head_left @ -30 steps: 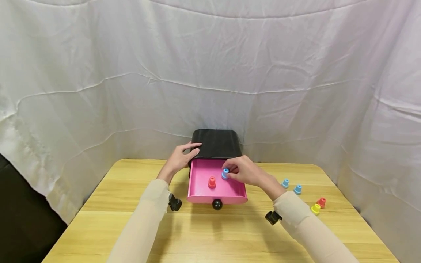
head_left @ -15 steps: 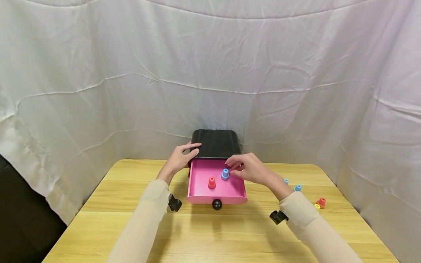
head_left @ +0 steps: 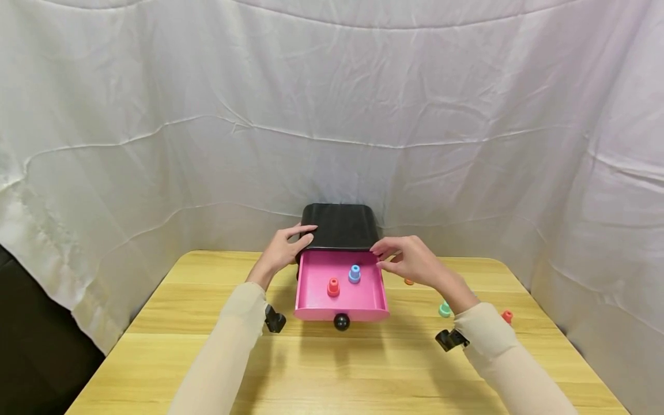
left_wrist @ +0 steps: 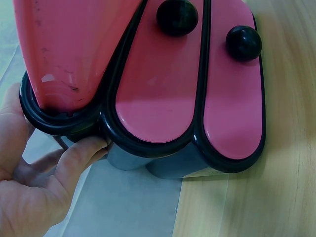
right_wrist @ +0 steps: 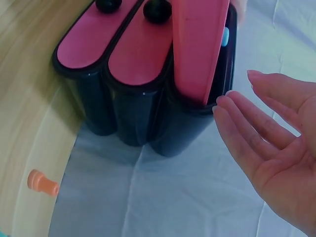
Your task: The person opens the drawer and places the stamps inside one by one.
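**Right hand lifts clear of the drawer, two pegs left inside**

Since a second ago the right hand (head_left: 412, 262) has let go of the blue peg (head_left: 355, 273) and drawn back to the drawer's far right corner; it is open now, fingers straight and holding nothing, fingertips just beside the black cabinet (head_left: 339, 226). That peg stands upright in the pink drawer (head_left: 339, 302), to the left of the hand, with a red peg (head_left: 334, 286) a little nearer the drawer front and its black knob (head_left: 341, 321).

The left hand (head_left: 282, 249) has not shifted: it rests on the cabinet's left top edge, fingers laid over the top and thumb against the side in the wrist view, steadying rather than clasping.

Judging by how things lie, two pegs are stowed and several remain on the wooden table (head_left: 207, 369) to the right of the free hand: an orange peg (head_left: 408, 282) close below it, a green peg (head_left: 444, 309) by the wrist, and another red one (head_left: 506, 316) further out. The drawer stands pulled out.

The right forearm covers part of the table, so more pegs may lie behind it. The wrist views show two lower drawers shut; their contents cannot be seen.
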